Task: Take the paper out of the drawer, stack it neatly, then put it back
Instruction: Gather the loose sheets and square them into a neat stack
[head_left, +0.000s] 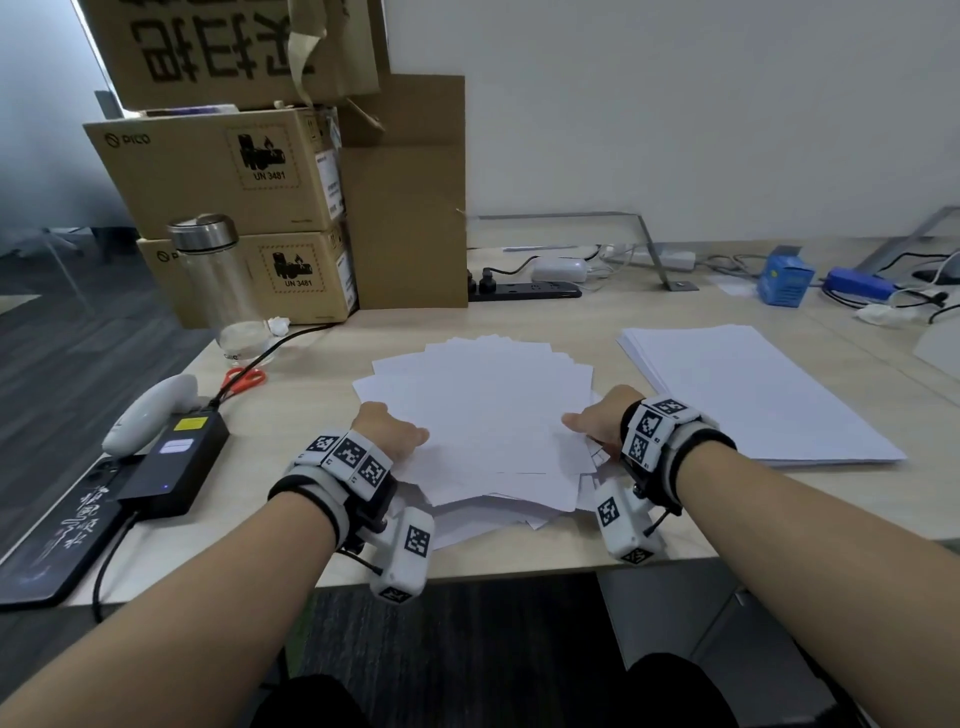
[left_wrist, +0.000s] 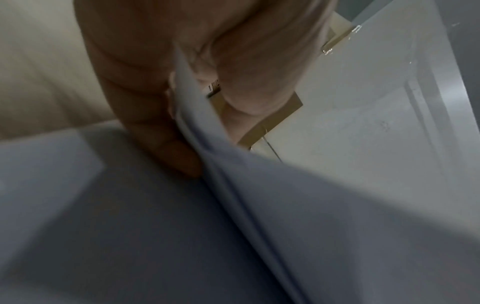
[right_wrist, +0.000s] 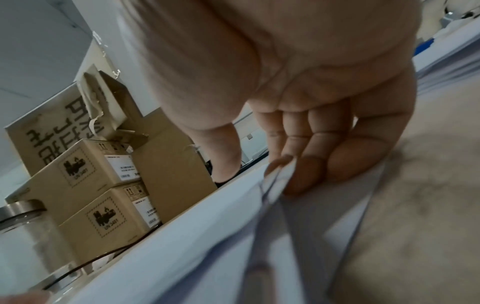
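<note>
**White paper, fanned out between my hands**

The messy paper (head_left: 483, 415) lies on the bench (head_left: 519, 561), right in front of me. My left hand (head_left: 387, 431) pinches its left side and my right hand (head_left: 597, 423) pinches its right side. Both are equally near. The long sides point away from me, so I think I should push inward.

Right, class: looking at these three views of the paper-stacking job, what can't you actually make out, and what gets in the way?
- Drawer: in no view.
- Left hand fingers: head view, under the fanned paper pile.
- Sheet count: edges overlap; wrist views blurred.
- Neat stack: its far right corner is cut off by the head view's edge.
- Box labels: small print too small to read.
- Right hand fingertips: head view, tucked under the sheets.
</note>
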